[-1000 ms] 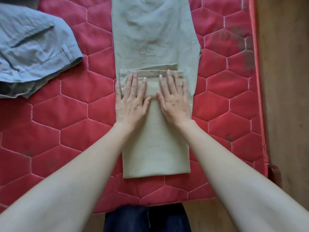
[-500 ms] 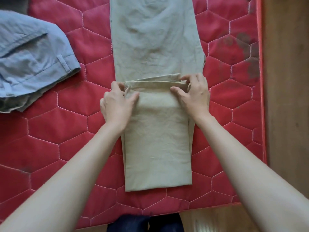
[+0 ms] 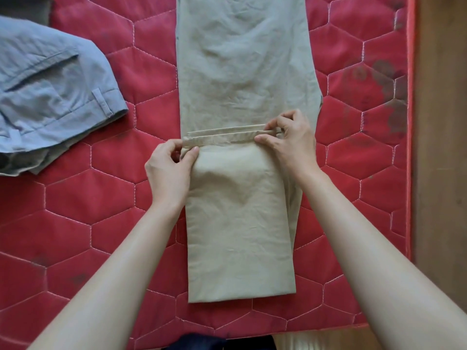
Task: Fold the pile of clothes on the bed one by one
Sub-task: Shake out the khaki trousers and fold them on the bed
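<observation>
The long beige cotton trousers look light, soft, floppy — best taken at the 2 hem corners, where the left hand and right hand each pinch the folded cuffs.

A red quilted mattress with white hexagon stitching is filling most of the view, dark smudges showing near its right edge. A brown wooden floor is running along its right side, and soft, even light is falling across both.
</observation>
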{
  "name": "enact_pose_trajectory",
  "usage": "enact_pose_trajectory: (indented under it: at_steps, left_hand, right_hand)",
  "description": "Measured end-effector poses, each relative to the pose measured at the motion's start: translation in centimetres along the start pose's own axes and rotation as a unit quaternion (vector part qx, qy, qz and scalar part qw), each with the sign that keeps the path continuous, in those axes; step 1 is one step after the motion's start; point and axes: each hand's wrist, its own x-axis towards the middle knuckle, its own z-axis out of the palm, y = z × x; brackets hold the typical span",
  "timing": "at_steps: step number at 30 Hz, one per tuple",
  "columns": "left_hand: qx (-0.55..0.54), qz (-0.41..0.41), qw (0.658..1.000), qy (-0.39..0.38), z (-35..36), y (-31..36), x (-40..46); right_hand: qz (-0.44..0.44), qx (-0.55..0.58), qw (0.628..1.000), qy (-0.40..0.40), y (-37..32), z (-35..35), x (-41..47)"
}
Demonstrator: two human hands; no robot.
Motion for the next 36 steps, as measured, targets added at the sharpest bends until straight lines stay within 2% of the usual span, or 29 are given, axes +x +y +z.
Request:
enact_pose_trajectory:
  at_steps: [3, 5, 9, 14, 16, 18, 21, 25, 29, 33, 36]
  left_hand:
    - [0.024, 0.033, 0.999, -0.015, 0.3, 0.5, 0.3]
    - [0.026, 0.022, 0.999, -0.036, 0.3, 0.7, 0.6]
    - [-0.087, -0.027, 0.982, -0.165, -0.6, 1.9, 1.0]
    - [-0.169, 0.013, 0.945, -0.281, -1.0, 2.7, 1.6]
    - [-0.150, 0.002, 0.951, -0.271, -0.4, 2.2, 2.0]
    - [-0.106, 0.010, 0.971, -0.212, 0.4, 1.5, 2.3]
    - [-0.042, 0.064, 0.989, -0.127, 1.2, 0.6, 2.3]
    - [-0.004, 0.151, 0.987, -0.052, 1.7, 0.1, 1.9]
    - [0.027, 0.213, 0.975, -0.059, 1.4, 0.2, 2.3]
    - [0.107, 0.252, 0.956, -0.108, 1.3, 0.8, 3.7]
    - [0.122, 0.254, 0.948, -0.149, 0.7, 1.5, 4.4]
  right_hand:
    - [0.005, 0.023, 1.000, -0.002, 0.3, -0.1, 0.2]
    - [0.015, 0.047, 0.999, -0.010, 0.2, -0.2, 0.2]
    - [0.041, 0.112, 0.993, -0.025, 0.2, -1.2, -0.2]
    - [0.075, 0.146, 0.986, 0.026, 1.8, -2.8, -1.5]
    - [0.094, 0.139, 0.985, 0.024, 1.9, -2.3, -1.8]
    - [0.092, 0.116, 0.989, 0.027, 1.8, -1.4, -1.9]
    - [0.065, 0.067, 0.994, 0.057, 1.6, -0.1, -2.0]
    - [0.061, 0.079, 0.990, 0.102, 1.7, 0.4, -2.7]
    - [0.065, 0.074, 0.989, 0.110, 1.8, 0.6, -2.8]
    - [0.074, 0.080, 0.990, 0.088, 1.7, 0.5, -2.3]
    - [0.060, 0.104, 0.989, 0.090, 1.5, 0.1, -2.2]
